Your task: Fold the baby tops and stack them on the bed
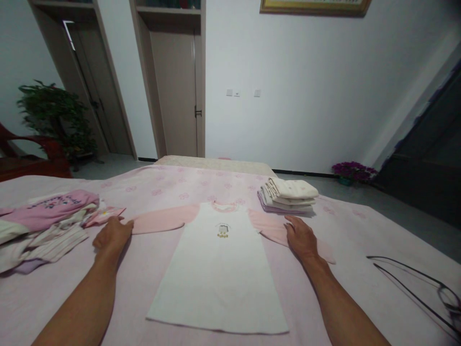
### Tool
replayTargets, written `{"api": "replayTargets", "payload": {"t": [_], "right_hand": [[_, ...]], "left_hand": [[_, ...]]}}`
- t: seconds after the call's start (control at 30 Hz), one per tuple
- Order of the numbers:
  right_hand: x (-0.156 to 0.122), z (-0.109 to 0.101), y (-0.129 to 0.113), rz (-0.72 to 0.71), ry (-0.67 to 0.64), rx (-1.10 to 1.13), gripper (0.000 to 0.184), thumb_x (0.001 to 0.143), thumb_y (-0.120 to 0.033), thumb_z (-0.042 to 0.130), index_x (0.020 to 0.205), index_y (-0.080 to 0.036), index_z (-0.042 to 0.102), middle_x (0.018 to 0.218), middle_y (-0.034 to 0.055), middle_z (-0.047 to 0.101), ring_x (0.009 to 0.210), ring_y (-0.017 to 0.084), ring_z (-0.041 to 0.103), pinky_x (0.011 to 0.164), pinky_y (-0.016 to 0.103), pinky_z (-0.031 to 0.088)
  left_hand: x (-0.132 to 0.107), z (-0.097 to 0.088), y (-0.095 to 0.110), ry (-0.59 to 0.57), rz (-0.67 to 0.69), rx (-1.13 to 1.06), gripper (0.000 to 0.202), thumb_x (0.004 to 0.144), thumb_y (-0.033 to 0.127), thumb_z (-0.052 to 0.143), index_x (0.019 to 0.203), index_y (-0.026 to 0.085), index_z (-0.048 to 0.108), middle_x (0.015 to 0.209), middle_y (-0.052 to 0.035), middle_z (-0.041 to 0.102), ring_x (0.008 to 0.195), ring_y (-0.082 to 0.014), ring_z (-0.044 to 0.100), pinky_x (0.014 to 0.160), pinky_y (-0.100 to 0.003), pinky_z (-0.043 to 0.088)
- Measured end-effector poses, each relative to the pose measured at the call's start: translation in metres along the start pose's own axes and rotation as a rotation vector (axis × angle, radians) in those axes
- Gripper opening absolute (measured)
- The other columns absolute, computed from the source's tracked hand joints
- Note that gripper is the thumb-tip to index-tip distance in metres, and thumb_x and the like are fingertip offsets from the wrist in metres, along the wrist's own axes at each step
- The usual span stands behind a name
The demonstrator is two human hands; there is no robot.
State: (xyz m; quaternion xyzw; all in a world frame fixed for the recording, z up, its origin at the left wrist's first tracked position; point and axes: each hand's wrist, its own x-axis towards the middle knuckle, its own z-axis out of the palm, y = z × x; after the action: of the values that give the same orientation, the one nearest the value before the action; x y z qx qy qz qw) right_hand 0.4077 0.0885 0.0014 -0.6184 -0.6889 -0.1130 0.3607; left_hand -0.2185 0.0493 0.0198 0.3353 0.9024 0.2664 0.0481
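Note:
A white long-sleeved shirt (pixel 219 278) with pink sleeves lies spread flat on the pink bedsheet (pixel 126 307), its neckline away from me and a small print on the chest. At the cuff of the sleeve on the left, my left hand (pixel 114 235) is closed, fingers pinching the end of the fabric. My right hand (pixel 302 238) rests across the other sleeve with its fingers extended; that cuff shows beyond the wrist. Part of this sleeve is hidden under the hand.
Rumpled clothes (pixel 50 221) are heaped at the left. A folded stack of clothes (pixel 290 196) sits beyond my right hand. Black-framed glasses (pixel 414 283) lie at the right. Past the bed are a wooden chair (pixel 54 154), a plant (pixel 54 115) and purple flowers (pixel 353 170).

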Motion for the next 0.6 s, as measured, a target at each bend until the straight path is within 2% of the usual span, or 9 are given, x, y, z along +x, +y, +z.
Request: {"api": "replayTargets", "payload": {"t": [0.1,0.2,0.3,0.37,0.47,0.6], "right_hand": [[0.002,-0.003,-0.009,-0.041,0.049,0.166,0.035,0.083,-0.021,0.048,0.108,-0.018,0.071,0.116,0.0109,0.071,0.109,0.025,0.064,0.103,0.045,0.046],[0.002,-0.006,-0.033,-0.005,0.083,0.398,0.032,0.079,-0.022,0.051,0.102,-0.020,0.074,0.111,0.0099,0.072,0.106,0.025,0.064,0.102,0.046,0.047],[0.001,-0.008,-0.076,0.238,0.045,0.757,0.026,0.076,-0.029,0.059,0.095,-0.020,0.074,0.099,0.0079,0.074,0.095,0.024,0.066,0.088,0.044,0.053],[0.000,-0.013,-0.111,0.468,-0.079,1.052,0.027,0.073,-0.035,0.067,0.094,-0.019,0.073,0.094,0.0075,0.074,0.084,0.022,0.067,0.074,0.038,0.055],[-0.006,-0.025,-0.162,0.513,-0.391,1.255,0.038,0.073,-0.042,0.074,0.104,-0.020,0.071,0.103,0.0097,0.074,0.084,0.021,0.068,0.073,0.035,0.054],[-0.019,-0.038,-0.213,0.536,-0.721,1.411,0.057,0.076,-0.056,0.074,0.123,-0.025,0.063,0.127,0.0111,0.066,0.103,0.023,0.066,0.082,0.036,0.053]], "left_hand": [[-0.006,0.002,0.006,0.050,0.033,-0.054,0.056,0.081,0.048,0.062,0.127,0.016,0.060,0.117,-0.0237,0.066,0.106,-0.0439,0.063,0.085,-0.055,0.047],[-0.019,0.001,0.021,0.134,0.122,-0.164,0.048,0.086,0.042,0.057,0.129,0.020,0.058,0.113,-0.0153,0.068,0.101,-0.0324,0.065,0.083,-0.041,0.049],[-0.041,-0.002,0.049,0.216,0.276,-0.411,0.049,0.086,0.042,0.059,0.131,0.023,0.057,0.104,-0.0065,0.068,0.089,-0.0214,0.064,0.079,-0.032,0.049],[-0.062,-0.003,0.070,0.198,0.393,-0.644,0.054,0.081,0.045,0.065,0.130,0.023,0.058,0.097,-0.0033,0.066,0.080,-0.0170,0.061,0.074,-0.028,0.049],[-0.105,0.003,0.100,0.000,0.526,-0.878,0.061,0.077,0.047,0.070,0.130,0.021,0.056,0.097,-0.0024,0.065,0.076,-0.0145,0.061,0.068,-0.025,0.049],[-0.170,0.019,0.121,-0.313,0.744,-0.878,0.048,0.081,0.035,0.066,0.126,0.021,0.058,0.099,-0.0034,0.065,0.077,-0.0145,0.063,0.070,-0.026,0.051]]}}
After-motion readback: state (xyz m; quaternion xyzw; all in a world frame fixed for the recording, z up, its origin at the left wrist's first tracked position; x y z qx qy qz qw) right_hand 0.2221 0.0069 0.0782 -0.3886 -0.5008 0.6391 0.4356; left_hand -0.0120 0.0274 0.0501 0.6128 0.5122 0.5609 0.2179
